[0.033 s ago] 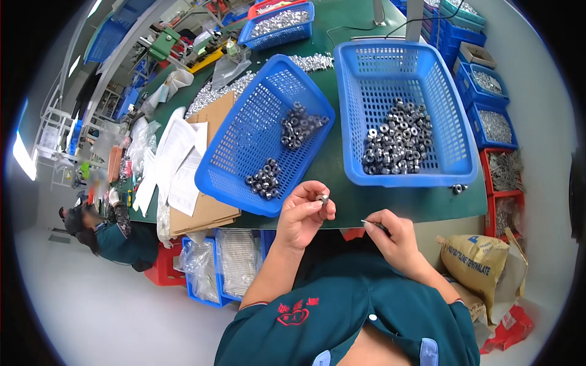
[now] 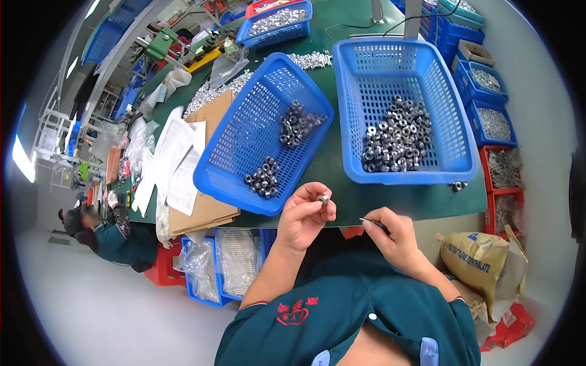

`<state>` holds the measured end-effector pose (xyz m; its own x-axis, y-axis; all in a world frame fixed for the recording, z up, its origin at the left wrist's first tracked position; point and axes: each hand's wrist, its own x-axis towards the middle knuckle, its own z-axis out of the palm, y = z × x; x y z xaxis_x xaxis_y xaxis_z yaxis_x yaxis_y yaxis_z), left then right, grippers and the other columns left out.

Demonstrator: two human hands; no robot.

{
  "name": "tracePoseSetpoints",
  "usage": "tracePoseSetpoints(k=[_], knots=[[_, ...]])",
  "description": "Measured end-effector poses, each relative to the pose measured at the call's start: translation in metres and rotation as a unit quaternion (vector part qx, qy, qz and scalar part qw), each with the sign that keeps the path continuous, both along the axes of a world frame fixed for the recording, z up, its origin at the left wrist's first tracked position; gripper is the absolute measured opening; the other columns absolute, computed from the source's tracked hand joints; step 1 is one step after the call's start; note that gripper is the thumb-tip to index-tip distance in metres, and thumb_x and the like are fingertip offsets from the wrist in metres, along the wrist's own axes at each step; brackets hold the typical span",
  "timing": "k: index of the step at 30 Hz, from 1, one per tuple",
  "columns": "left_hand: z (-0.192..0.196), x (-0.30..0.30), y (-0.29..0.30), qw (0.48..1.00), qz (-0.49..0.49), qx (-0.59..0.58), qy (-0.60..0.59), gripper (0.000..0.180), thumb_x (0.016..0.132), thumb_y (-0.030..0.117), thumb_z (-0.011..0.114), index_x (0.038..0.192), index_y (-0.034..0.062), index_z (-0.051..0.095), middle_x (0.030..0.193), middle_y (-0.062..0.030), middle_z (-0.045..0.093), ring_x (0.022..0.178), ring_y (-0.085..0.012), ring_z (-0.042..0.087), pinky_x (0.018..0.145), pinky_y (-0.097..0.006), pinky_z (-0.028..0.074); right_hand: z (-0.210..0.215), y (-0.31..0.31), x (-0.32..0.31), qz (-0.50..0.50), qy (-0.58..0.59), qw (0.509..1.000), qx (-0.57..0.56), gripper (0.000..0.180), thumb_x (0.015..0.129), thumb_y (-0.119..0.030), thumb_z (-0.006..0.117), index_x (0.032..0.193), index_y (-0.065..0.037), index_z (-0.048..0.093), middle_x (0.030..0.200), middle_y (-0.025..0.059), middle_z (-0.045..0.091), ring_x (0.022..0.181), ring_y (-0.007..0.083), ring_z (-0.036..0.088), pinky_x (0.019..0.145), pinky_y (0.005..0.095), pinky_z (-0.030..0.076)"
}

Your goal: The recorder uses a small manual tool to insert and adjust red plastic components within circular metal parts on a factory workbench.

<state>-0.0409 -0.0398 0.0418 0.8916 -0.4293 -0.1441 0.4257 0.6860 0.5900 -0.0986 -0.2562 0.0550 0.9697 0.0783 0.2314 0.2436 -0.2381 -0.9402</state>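
Left hand (image 2: 303,215) is pinching a small nut (image 2: 323,199), right hand (image 2: 394,235) at 3 o'clock gripping a thin pin (image 2: 370,222); loosen up and that nut's probably rolling off.

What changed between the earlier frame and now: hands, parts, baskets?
Nothing visibly changed. The left hand holds a small metal nut at its fingertips, and the right hand holds a thin metal pin. Both blue baskets, the tilted one and the flat one, lie with their nuts as they did.
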Motion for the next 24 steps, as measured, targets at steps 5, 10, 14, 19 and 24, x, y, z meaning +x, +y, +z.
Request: tracePoseSetpoints(k=[5,10,14,19,24], knots=[[-0.003,-0.013,-0.007,0.983,-0.057,-0.131,0.111,0.020,0.085,0.001,0.060,0.105,0.0032,0.065,0.088,-0.0069,0.058,0.081,-0.0166,0.052,0.065,-0.028,0.043,0.004,0.007,0.002,0.005,-0.019,1.000,-0.022,0.007,0.086,-0.004,0.068,0.087,-0.001,0.062,0.065,0.0092,0.062,0.054,0.0192,0.062,0.050,0.0295,0.047],[-0.010,-0.018,-0.005,0.979,-0.080,-0.138,0.123,0.014,0.085,0.001,0.060,0.098,0.0049,0.063,0.089,-0.0073,0.058,0.079,-0.0166,0.055,0.065,-0.028,0.045,0.006,0.012,0.003,0.020,-0.019,0.999,-0.043,0.006,0.088,-0.002,0.066,0.091,0.001,0.063,0.071,0.0107,0.065,0.058,0.0183,0.062,0.053,0.0292,0.046],[-0.007,-0.023,-0.003,0.995,-0.056,-0.051,0.070,0.014,0.083,0.001,0.062,0.096,0.0052,0.062,0.090,-0.0079,0.060,0.074,-0.0160,0.058,0.063,-0.028,0.047,0.008,0.019,0.006,0.034,-0.056,0.997,-0.050,0.006,0.086,0.000,0.066,0.091,0.000,0.062,0.072,0.0114,0.066,0.059,0.0210,0.063,0.054,0.0299,0.047],[-0.002,-0.024,0.000,0.997,-0.046,0.058,0.030,0.016,0.079,0.001,0.065,0.095,0.0038,0.061,0.089,-0.0112,0.063,0.070,-0.0170,0.060,0.060,-0.029,0.047,0.004,0.024,0.011,0.053,-0.064,0.996,-0.031,0.005,0.086,-0.001,0.066,0.088,0.000,0.062,0.072,0.0113,0.066,0.060,0.0231,0.065,0.055,0.0313,0.050],[0.001,-0.021,0.005,0.991,-0.051,0.121,0.005,0.015,0.077,-0.001,0.067,0.090,0.0024,0.062,0.087,-0.0139,0.066,0.066,-0.0178,0.061,0.060,-0.030,0.049,0.020,0.014,0.017,0.113,-0.164,0.948,-0.247,0.005,0.085,-0.003,0.067,0.086,-0.002,0.062,0.072,0.0094,0.068,0.064,0.0263,0.068,0.058,0.0349,0.053]])
